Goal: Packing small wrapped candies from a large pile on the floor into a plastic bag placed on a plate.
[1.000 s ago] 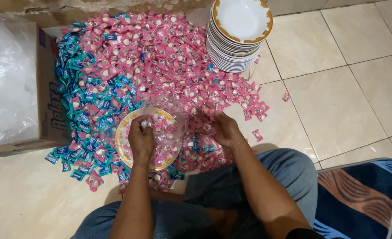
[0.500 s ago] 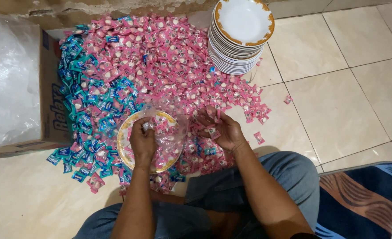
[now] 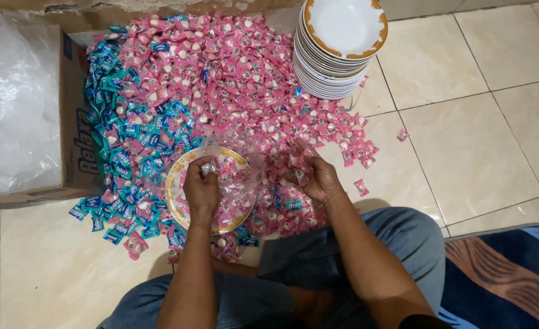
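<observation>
A gold-rimmed plate (image 3: 175, 183) lies flat on the tiled floor (image 3: 476, 140), face up, at the near edge of a wide heap of wrapped candies; being round, it has no long axis to speak of. Over it sits a clear plastic bag (image 3: 245, 173), its mouth turned up and away from the person, with a few pink candies showing through the film.

The left hand (image 3: 201, 190) is closed in a pinch on the bag's near edge, fingers curled tight, knuckles up, resting above the plate's middle. The right hand (image 3: 318, 176) lies just right of the plate, partly closed, fingers bent down into the pink candies (image 3: 233, 73); it seems to grip a few wrappers, though how many cannot be told, since the palm faces down and hides them.

The heap's left flank is blue and teal candies (image 3: 117, 152), pressed against a cardboard box (image 3: 77, 116) lined with crumpled clear plastic. A stack of white plates (image 3: 336, 49) with gold rims stands at the far right of the heap, touching its edge. A few stray pink candies lie apart on the tiles.

The bag's outline is hard to trace against the candy. The person's jeans-clad knees (image 3: 397, 237) are cut off at the bottom, and a patterned mat (image 3: 507, 274) runs off the lower right corner.
</observation>
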